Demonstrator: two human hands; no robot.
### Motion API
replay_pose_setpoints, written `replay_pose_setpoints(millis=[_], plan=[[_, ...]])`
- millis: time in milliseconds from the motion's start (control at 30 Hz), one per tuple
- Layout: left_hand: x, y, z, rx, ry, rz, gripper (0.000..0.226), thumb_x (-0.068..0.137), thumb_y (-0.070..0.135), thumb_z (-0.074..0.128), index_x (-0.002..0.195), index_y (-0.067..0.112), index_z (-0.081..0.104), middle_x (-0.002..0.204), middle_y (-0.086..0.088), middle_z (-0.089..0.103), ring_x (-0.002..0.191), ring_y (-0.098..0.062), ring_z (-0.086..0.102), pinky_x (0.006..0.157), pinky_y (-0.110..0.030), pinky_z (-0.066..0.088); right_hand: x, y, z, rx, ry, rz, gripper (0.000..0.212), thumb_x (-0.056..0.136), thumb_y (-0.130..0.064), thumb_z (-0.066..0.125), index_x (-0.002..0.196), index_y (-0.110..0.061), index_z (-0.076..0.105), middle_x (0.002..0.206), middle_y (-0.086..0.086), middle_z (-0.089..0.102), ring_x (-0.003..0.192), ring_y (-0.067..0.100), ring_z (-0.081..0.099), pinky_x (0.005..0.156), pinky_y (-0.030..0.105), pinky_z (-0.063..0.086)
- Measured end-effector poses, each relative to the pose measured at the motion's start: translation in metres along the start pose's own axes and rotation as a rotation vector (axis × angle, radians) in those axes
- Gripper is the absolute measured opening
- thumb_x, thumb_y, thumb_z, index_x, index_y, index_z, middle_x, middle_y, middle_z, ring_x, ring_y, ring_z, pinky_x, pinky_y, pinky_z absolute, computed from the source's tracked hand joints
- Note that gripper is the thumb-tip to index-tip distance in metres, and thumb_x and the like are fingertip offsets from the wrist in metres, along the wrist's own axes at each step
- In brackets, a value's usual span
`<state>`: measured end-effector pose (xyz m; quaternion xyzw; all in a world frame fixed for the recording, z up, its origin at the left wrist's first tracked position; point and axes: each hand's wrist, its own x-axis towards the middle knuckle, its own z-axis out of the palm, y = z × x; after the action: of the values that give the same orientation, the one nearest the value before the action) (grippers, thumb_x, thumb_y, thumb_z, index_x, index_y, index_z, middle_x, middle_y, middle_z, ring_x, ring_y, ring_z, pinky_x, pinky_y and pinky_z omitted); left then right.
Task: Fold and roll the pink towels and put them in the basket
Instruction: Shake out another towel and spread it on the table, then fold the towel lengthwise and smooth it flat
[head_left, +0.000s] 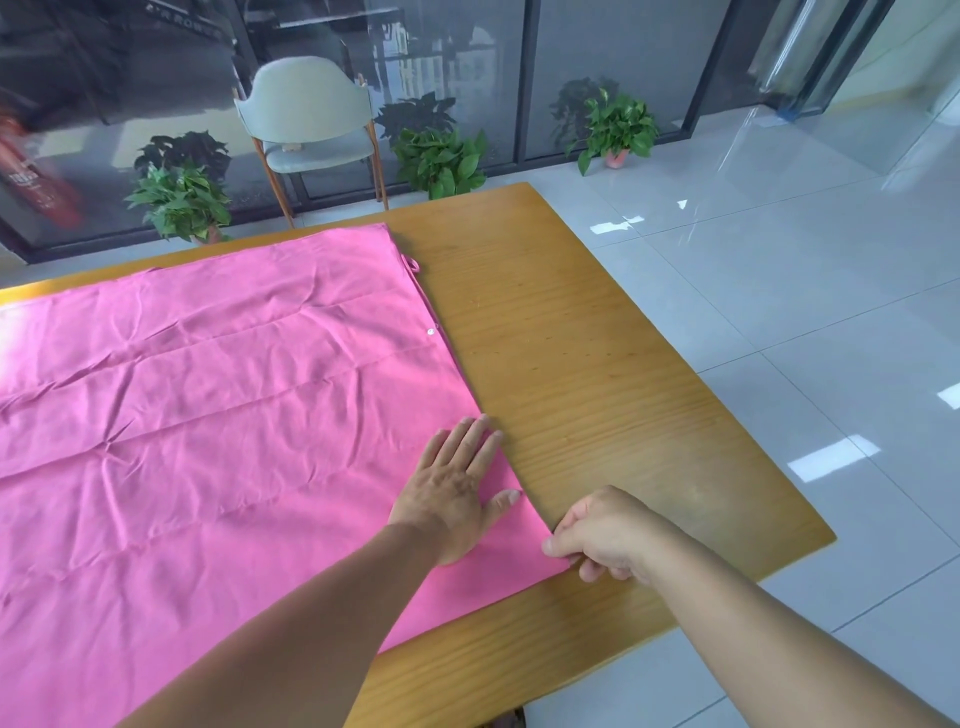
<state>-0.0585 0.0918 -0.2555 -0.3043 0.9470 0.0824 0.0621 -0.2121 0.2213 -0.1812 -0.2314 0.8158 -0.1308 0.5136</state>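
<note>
One pink towel (208, 415) lies spread flat over the left part of the wooden table (597, 364), its right edge running toward the near right corner. My left hand (452, 493) rests flat on the towel near that edge, fingers straight and spread. My right hand (602, 535) pinches the towel's near right corner between thumb and curled fingers.

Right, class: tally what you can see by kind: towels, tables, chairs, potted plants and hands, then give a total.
Pink towel: 1
Wooden table: 1
Chair: 1
Potted plants: 3
Hands: 2, left hand flat on the towel, right hand pinching its corner
Total: 8
</note>
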Motion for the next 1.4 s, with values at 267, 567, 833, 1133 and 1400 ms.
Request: replay_pose_setpoints(millis=[267, 567, 833, 1133, 1400], plan=[[-0.009, 0.003, -0.013, -0.153, 0.039, -0.02, 0.067, 0.099, 0.06, 0.007, 0.153, 0.027, -0.014, 0.159, 0.005, -0.025, 0.144, -0.01, -0.03, 0.12, -0.036, -0.014, -0.024, -0.012, 0.006, -0.475, 0.374, -0.092, 0.015, 0.086, -0.037, 0.065, 0.099, -0.032, 0.062, 0.093, -0.015, 0.066, 0.08, 0.009, 0.063, 0.069, 0.026, 0.052], [-0.107, -0.085, -0.011, -0.204, 0.368, -0.533, 0.057, 0.104, 0.037, 0.027, 0.156, 0.018, 0.011, 0.164, 0.001, -0.002, 0.147, -0.01, -0.014, 0.121, -0.033, -0.01, 0.002, -0.097, 0.141, -0.497, 0.459, -0.983, 0.049, 0.104, -0.024, 0.038, 0.153, -0.022, 0.033, 0.161, 0.003, 0.026, 0.149, 0.02, 0.02, 0.123, 0.033, 0.016], [-0.19, -0.134, 0.02, -0.115, 0.184, -0.709, 0.085, 0.086, 0.076, -0.007, 0.155, 0.027, -0.008, 0.161, 0.009, -0.02, 0.145, -0.008, -0.025, 0.122, -0.037, -0.009, 0.039, -0.043, 0.142, -0.917, 0.53, -0.721, 0.086, 0.086, -0.073, -0.016, 0.156, -0.024, -0.011, 0.162, -0.005, -0.018, 0.149, 0.013, -0.02, 0.122, 0.035, -0.014], [-0.246, -0.193, 0.024, -0.188, 0.234, -0.798, 0.074, 0.09, 0.063, -0.006, 0.154, 0.026, -0.008, 0.161, 0.008, -0.02, 0.143, -0.008, -0.028, 0.118, -0.034, -0.019, -0.003, -0.155, 0.286, -0.638, 0.412, -1.029, 0.061, 0.105, -0.043, 0.025, 0.158, -0.021, 0.006, 0.165, -0.004, -0.004, 0.149, 0.008, -0.014, 0.117, 0.025, -0.019], [-0.355, -0.273, 0.037, -0.088, 0.264, -0.966, 0.082, 0.088, 0.069, -0.008, 0.156, 0.025, 0.004, 0.163, 0.007, -0.01, 0.149, -0.01, -0.013, 0.121, -0.036, -0.007, -0.008, -0.156, 0.338, -0.86, 0.409, -0.985, 0.069, 0.099, -0.062, 0.014, 0.158, -0.027, 0.006, 0.166, -0.006, -0.002, 0.152, 0.01, -0.009, 0.122, 0.032, -0.012]])
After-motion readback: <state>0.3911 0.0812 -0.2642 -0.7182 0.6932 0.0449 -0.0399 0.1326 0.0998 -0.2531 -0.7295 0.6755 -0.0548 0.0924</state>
